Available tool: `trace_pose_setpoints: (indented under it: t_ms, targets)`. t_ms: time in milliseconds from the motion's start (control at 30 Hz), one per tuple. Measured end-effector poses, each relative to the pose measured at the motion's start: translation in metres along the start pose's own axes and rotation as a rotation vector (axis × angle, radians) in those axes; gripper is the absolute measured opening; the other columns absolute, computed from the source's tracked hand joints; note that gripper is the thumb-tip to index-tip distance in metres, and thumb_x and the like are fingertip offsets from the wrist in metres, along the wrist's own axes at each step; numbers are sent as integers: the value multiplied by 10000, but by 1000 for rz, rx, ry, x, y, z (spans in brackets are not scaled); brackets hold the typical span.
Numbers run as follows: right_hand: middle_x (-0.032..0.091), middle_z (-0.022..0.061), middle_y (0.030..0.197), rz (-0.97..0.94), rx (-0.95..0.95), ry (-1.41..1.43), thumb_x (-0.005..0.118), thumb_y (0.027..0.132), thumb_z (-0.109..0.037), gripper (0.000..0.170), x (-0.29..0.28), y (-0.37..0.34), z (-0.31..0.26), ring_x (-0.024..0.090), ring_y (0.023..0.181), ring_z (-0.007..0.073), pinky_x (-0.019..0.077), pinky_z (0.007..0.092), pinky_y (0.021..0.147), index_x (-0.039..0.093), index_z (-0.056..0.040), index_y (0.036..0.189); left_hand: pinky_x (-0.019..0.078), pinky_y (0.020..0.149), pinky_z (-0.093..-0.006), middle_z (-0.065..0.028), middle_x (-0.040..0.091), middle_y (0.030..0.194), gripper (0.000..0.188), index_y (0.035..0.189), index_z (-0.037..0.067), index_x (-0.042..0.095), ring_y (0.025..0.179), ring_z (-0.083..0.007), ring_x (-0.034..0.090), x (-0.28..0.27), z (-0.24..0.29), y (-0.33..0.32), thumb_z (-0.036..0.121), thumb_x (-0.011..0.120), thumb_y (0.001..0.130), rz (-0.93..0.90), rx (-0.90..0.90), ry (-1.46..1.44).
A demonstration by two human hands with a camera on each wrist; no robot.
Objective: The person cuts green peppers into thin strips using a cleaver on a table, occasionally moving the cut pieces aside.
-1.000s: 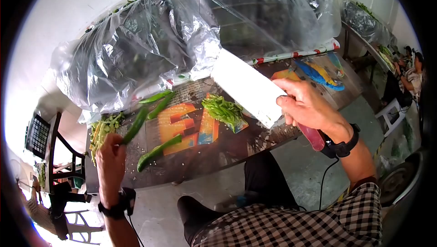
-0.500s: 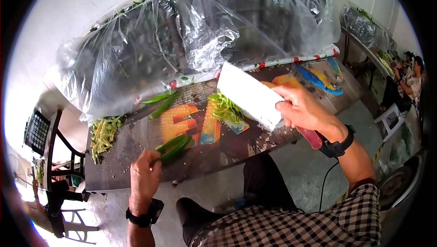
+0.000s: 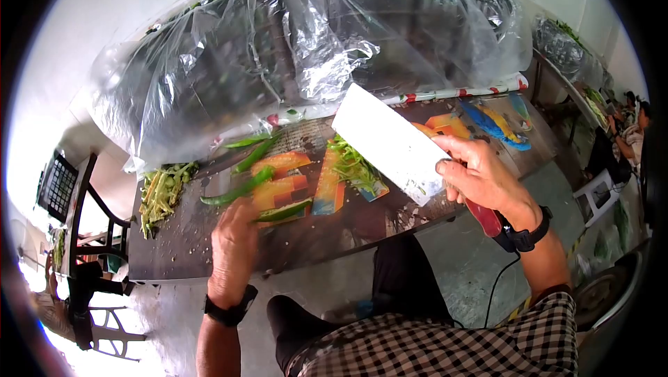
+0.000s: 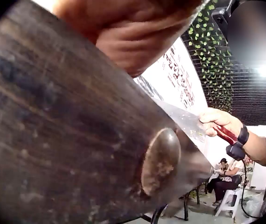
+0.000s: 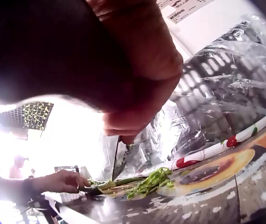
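Observation:
My right hand [image 3: 476, 172] grips a cleaver [image 3: 390, 142] by its red handle [image 3: 483, 218], with the broad pale blade slanting above the table. Under the blade lies a pile of sliced green pepper [image 3: 355, 165], partly hidden by it. On the left, my left hand [image 3: 235, 248], blurred, pinches the near end of a long green pepper [image 3: 285, 211] with its pale inside showing. Another green pepper [image 3: 233, 190] lies just beyond these fingertips, and two more, one a curved pepper [image 3: 257, 154], lie farther back. In the right wrist view the left hand [image 5: 60, 182] is low over the table.
Pale green trimmings [image 3: 163, 196] are heaped at the table's left end. Clear plastic sheeting [image 3: 209, 78] covers dark racks along the back, above a rolled white cloth edge with red print. A white stool [image 3: 597, 193] and seated people are at far right.
My left hand has moved right from the table's left side with a pepper; one pepper now lies turned beyond its fingers. The cleaver stays in my right hand, nearly unmoved.

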State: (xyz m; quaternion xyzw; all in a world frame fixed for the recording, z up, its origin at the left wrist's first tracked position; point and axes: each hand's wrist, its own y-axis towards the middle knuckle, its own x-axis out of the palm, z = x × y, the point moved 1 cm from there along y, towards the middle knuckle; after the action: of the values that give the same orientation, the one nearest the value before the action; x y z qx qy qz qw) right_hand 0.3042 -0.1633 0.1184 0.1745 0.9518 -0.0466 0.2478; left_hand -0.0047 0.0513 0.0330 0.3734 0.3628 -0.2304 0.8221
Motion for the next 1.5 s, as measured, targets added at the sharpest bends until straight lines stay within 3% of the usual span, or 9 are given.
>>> trace_pose_setpoints:
  t_ms: [200,433,667,867,1167,1500]
  targets:
    - [614,45,749,-93,11,-39,505,913,-87,401,22,-2,-9,567,587,85,474,252,550,572,8,1297,467,976,-475,-208,581,1256,255,934,14,656,1171,-423,531,8,6,-8,-109,598,719,62,150,42]
    - [670,69,787,-183,-57,-83,541,890,-23,412,35,-4,-14,604,568,92,500,256,547,566,23,1299,470,981,-460,-186,596,1245,243,913,37,702,1188,-410,529,10,4,-13,-84,629,715,108,172,110]
    - [666,58,769,-222,-30,-159,569,910,-42,370,43,-4,-36,615,576,84,514,253,564,585,16,1275,473,970,-423,-164,641,1170,129,897,12,692,1140,-372,580,16,11,-9,-1,673,771,108,3,-149]
    - [650,60,706,-263,-183,-310,581,906,-30,375,36,-3,-44,619,568,102,514,263,567,590,-6,1279,471,952,-415,-146,647,1131,84,839,7,618,1099,-365,589,33,4,-3,-6,659,768,174,-31,-208]
    - [639,77,691,-277,54,-403,566,908,-43,374,41,-3,-80,629,564,120,517,286,573,593,-29,1281,463,935,-440,-140,625,1008,150,846,34,586,1060,-373,566,38,7,-2,-31,663,735,236,18,-186]
    - [645,134,707,-307,2,-486,549,901,-44,373,52,-3,-95,638,570,186,508,336,587,582,-15,1271,454,942,-430,-114,616,991,137,849,32,598,1059,-350,565,39,8,-3,-21,649,734,234,13,-179]
